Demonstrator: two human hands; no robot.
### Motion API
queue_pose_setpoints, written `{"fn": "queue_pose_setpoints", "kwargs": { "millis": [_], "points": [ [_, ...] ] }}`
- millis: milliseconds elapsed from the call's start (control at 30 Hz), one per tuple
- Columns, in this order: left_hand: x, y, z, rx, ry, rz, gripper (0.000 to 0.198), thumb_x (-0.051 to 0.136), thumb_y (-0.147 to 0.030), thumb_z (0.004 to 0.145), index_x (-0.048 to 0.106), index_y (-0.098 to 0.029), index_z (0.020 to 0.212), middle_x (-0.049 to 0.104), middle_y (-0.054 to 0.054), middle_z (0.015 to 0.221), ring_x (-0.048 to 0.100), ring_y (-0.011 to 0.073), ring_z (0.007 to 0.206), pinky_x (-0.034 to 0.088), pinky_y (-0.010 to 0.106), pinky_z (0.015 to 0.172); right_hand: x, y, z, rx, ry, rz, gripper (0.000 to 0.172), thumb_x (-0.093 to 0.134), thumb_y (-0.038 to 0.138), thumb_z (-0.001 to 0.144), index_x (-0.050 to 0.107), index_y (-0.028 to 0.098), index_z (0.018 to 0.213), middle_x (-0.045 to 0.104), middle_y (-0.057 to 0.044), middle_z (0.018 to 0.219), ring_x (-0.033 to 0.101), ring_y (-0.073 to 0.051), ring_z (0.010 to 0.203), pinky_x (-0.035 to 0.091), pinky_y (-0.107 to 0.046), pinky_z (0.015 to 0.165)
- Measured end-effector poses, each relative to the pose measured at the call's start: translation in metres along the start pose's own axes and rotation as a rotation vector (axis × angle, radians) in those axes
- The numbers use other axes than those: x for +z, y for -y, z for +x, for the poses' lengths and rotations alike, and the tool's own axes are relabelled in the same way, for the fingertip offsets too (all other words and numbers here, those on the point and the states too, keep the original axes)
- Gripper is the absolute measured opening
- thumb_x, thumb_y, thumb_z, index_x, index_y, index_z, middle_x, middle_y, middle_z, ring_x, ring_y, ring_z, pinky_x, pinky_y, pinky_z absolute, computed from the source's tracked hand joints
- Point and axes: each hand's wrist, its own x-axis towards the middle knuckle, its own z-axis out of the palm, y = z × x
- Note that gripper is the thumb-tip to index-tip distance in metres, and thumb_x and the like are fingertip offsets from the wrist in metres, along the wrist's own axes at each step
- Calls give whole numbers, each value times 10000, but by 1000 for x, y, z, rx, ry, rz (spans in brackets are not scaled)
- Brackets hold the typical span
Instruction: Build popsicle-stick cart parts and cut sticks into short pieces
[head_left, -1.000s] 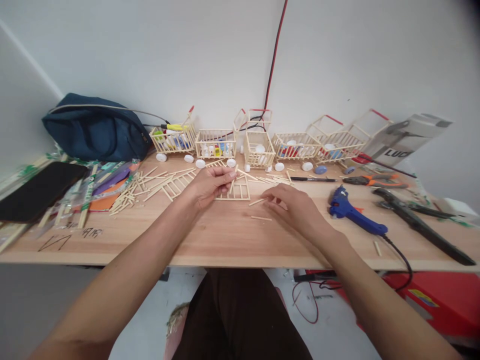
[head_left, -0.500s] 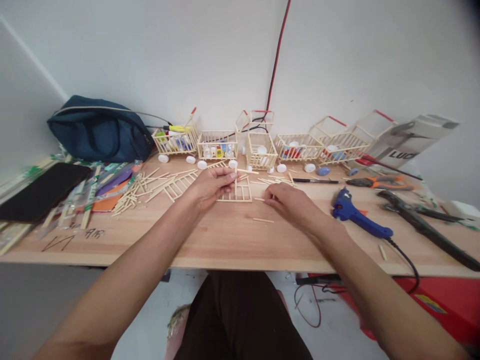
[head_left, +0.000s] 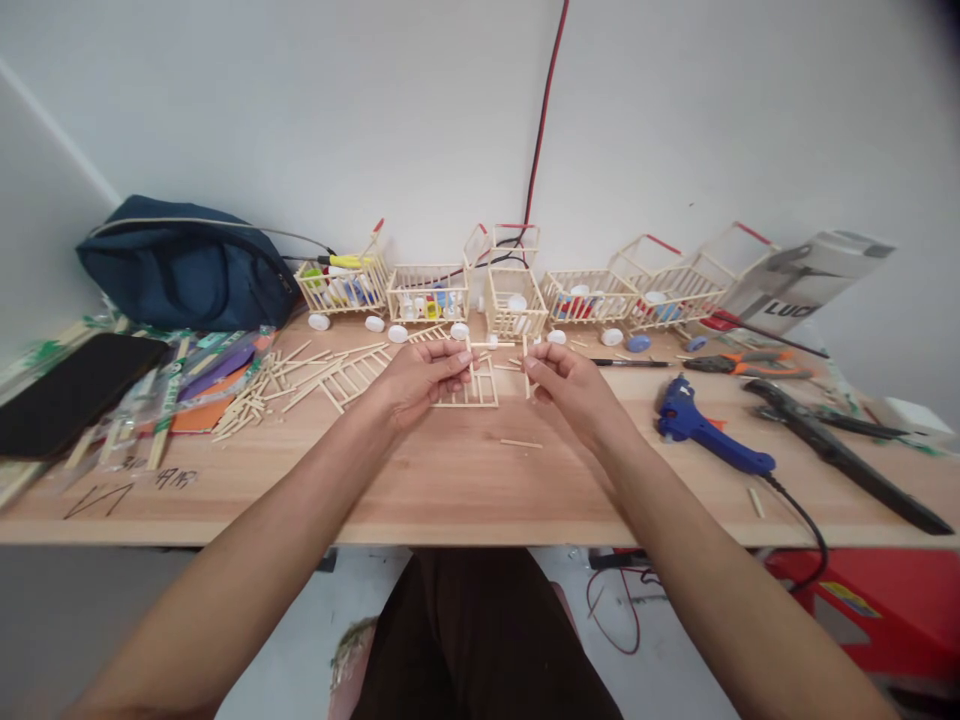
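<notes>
- See wooden table (head_left: 420, 490) running the full width, scattered sticks (head_left: 251, 400) at back left.
- Along the back: row of five small stick carts (head_left: 516, 300), wheels down.
- To the right: blue glue gun (head_left: 712, 432), lying on the table, cord trailing off the near edge.
- Left hand (head_left: 416, 380) over mid-table: thumb and fingertips pinched on upright of corner piece (head_left: 491, 344).
- Right hand (head_left: 562, 380) opposite: thumb and fingers clamped on short stick (head_left: 526, 386).
- Flat stick frame (head_left: 474, 405) on table, partly behind left fingers.
- Corner piece: held up between hands, crossbar pointing right. Looks very light, stiff, fragile at the joint; best gripped by the upright, without twisting.
- Short stick: upright, near crossbar's free end; cannot tell if touching. Probably near weightless, rigid, snappable; take mid-length, lightly.
</notes>
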Motion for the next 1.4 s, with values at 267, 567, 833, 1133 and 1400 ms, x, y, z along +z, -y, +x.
{"fn": "queue_pose_setpoints", "kwargs": {
  "millis": [267, 567, 833, 1133, 1400],
  "points": [
    [3, 5, -1, -3, 34, 18, 290, 870, -265, 589, 715, -97, 767, 674, 34, 772, 560, 54, 603, 426, 181, 555, 0, -1, -3, 12, 17, 59, 393, 751, 461, 653, 622, 181, 897, 585, 22, 700, 404, -80, 552, 291, -223, 495],
    [6, 14, 0, -44, 87, 43, 319, 872, -301, 589, 711, -98, 775, 660, 22, 672, 572, 65, 578, 449, 188, 570, -1, -1, -6, -86, -30, -11, 302, 716, 443, 703, 581, 188, 793, 523, 34, 672, 398, -81, 559, 279, -229, 499],
    [11, 14, -2, -35, -3, 133, 387, 880, -275, 553, 690, -109, 846, 724, 65, 757, 604, 91, 620, 416, 203, 579, -1, -7, -4, -162, -85, -175, 239, 647, 414, 740, 573, 187, 760, 545, 19, 668, 461, -106, 591, 348, -251, 566],
    [18, 12, -9, 120, -28, 366, 184, 741, -244, 709, 694, -120, 837, 714, 42, 724, 573, 97, 614, 411, 217, 638, -1, -8, -3, -179, -113, -238, 238, 638, 417, 750, 584, 186, 756, 541, 12, 668, 453, -114, 596, 351, -261, 582],
    [19, 10, -10, 203, -7, 498, 259, 609, -333, 828, 690, -134, 682, 613, 4, 581, 453, 82, 528, 354, 205, 566, 1, -5, -7, -169, -121, -227, 233, 647, 411, 760, 589, 185, 757, 550, 6, 681, 460, -116, 605, 356, -258, 582]
  ]
}}
